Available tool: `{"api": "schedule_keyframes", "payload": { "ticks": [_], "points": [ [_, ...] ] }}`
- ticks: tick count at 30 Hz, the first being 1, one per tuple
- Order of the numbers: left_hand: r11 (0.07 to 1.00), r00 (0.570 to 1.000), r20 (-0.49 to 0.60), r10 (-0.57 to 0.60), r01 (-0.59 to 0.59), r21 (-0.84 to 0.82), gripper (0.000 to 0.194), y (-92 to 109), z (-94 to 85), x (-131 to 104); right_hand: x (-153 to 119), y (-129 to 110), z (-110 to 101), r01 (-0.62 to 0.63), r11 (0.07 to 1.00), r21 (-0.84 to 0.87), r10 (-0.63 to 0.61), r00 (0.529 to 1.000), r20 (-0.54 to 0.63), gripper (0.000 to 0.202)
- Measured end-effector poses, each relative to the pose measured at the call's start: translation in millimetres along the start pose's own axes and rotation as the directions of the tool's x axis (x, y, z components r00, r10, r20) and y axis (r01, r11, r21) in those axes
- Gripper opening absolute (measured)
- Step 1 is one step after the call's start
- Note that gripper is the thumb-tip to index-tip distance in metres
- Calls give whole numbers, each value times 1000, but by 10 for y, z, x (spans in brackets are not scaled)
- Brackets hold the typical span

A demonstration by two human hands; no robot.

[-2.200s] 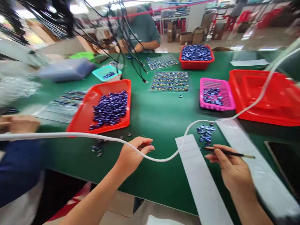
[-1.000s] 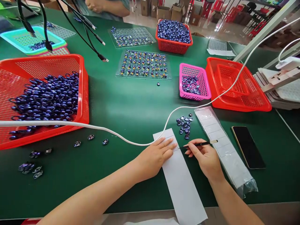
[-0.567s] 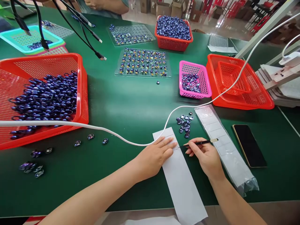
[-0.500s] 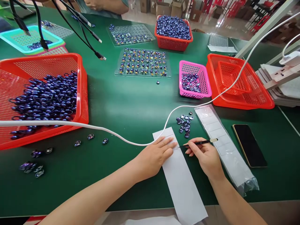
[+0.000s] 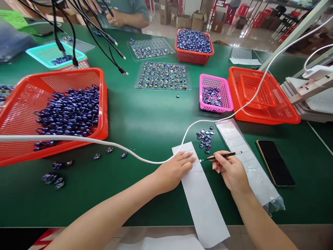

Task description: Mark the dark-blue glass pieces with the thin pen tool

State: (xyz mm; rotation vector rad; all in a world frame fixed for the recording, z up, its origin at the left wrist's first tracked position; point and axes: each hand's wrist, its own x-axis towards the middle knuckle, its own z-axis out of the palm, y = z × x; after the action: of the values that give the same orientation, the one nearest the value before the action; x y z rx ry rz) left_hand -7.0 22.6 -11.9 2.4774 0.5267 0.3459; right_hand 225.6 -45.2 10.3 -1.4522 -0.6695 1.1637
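Note:
My left hand (image 5: 174, 170) lies flat, fingers stretched out, on the upper part of a long white paper strip (image 5: 205, 201) marked with a few thin dark lines. Between the fingertips of my right hand (image 5: 230, 170) is a pair of thin black tweezers (image 5: 229, 155) with a pale end. Their tip points left, and a tiny white piece (image 5: 200, 160) shows at it beside the strip's right edge. Just above the tweezers lies a cluster of small dark shiny gem-like pieces (image 5: 205, 139). A plastic-wrapped stack of lined white strips (image 5: 244, 156) lies under my right wrist's side.
A white cable (image 5: 145, 159) crosses over the strip. A phone (image 5: 275, 163) lies at right. Around stand a red basket of dark looped pieces (image 5: 104, 104), a pink basket (image 5: 229, 97), nested red baskets (image 5: 288, 111) and clear trays (image 5: 162, 76). Black cables (image 5: 97, 31) hang down; a person sits opposite.
The tweezers' tip has drawn slightly right, off the paper strip, and a tiny white piece now shows at it. My left hand stays on the strip. The view has shifted a little.

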Motion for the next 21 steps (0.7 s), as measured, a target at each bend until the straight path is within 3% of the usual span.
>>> {"api": "schedule_keyframes", "payload": {
  "ticks": [3, 7, 11, 14, 21],
  "points": [
    [993, 986, -132, -101, 91, -76, 24, 70, -50, -41, -94, -95, 8, 18, 1000, -3, -18, 1000, 8, 30],
    [917, 916, -269, -296, 194, -349, 13, 207, -140, -56, -261, -167, -9, 76, 996, -50, -75, 997, 20, 26],
    [669, 835, -139, -533, 315, -673, 7, 279, -179, 43, -288, -86, 34, 130, 990, -56, -129, 991, 17, 22],
    [525, 800, -83, -594, 308, -794, 11, 267, -137, 116, -243, 18, 101, 171, 984, -52, -172, 985, -16, 20],
    [654, 803, -208, -558, 271, -707, 24, 179, 78, 83, -317, 56, 162, 231, 943, -241, -246, 969, -30, 18]
  ]
}}
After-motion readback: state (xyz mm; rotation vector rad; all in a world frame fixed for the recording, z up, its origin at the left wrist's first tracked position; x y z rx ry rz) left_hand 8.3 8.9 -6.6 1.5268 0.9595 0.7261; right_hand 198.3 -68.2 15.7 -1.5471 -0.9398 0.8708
